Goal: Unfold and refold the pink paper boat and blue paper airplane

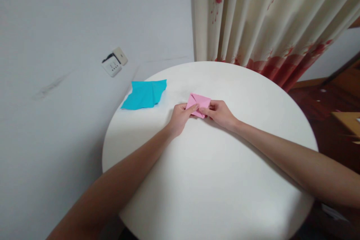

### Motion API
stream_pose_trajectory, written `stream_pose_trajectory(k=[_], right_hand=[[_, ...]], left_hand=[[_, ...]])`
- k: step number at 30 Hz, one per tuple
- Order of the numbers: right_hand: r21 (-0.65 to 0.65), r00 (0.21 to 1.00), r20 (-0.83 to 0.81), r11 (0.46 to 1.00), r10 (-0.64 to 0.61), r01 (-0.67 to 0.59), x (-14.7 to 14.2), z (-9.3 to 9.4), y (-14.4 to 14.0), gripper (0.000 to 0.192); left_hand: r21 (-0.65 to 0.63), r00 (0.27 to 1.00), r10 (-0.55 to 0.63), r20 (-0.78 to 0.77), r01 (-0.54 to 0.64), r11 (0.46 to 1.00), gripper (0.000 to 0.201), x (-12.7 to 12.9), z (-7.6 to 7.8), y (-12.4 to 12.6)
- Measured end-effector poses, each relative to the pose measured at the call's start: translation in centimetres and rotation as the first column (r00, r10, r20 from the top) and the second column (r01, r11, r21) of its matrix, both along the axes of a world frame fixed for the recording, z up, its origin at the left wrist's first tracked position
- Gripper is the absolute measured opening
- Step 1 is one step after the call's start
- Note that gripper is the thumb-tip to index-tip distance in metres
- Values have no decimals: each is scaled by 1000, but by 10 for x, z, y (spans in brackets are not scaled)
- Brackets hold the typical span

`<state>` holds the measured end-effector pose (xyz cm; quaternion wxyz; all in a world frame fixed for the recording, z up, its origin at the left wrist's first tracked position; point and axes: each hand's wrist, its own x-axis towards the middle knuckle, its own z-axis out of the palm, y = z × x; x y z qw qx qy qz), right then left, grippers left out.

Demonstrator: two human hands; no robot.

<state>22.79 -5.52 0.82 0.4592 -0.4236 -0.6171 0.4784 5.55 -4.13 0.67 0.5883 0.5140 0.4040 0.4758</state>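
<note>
Head-worn view, down over round table (213,195)

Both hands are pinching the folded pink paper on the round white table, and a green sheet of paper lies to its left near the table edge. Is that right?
Not quite: the loose sheet is turquoise blue, not green, as the head view shows. The rest holds: the left hand and right hand both pinch the folded pink paper on the round white table, with the blue sheet to its left near the edge.
</note>
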Motion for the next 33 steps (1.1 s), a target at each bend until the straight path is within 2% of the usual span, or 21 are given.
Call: stream_pose_trajectory(k=[4, 7, 11, 17, 22, 26, 33], right_hand=[[3, 996, 82, 1000, 20, -20, 1, 0, -2, 46], [3, 997, 69, 999, 34, -34, 0, -1, -1, 45], [-6, 998, 35, 998, 61, -60, -1, -2, -1, 42], [28, 985, 130, 993, 111, -116, -1, 0, -3, 35], [9, 984, 131, 993, 117, -119, -2, 3, -5, 36], [-6, 994, 84, 997, 73, -73, -3, 1, -4, 38], [44, 995, 27, 994, -97, 96, -3, -6, 2, 42]], left_hand=[[-17, 997, -50, 67, 51, 999, 39, 1, 2, 0], [-1, 991, -104, 82, 105, 994, 37, 0, 3, 1], [11, 992, -112, 52, 112, 994, 33, -2, -1, 4], [-21, 1000, 11, 22, -11, 1000, 37, -1, -5, 4], [-50, 988, 72, 140, -65, 997, 41, 1, -4, 5], [-60, 972, 115, 206, -105, 993, 41, 1, -2, 7], [-35, 953, 171, 249, -168, 985, 34, 0, -1, 9]])
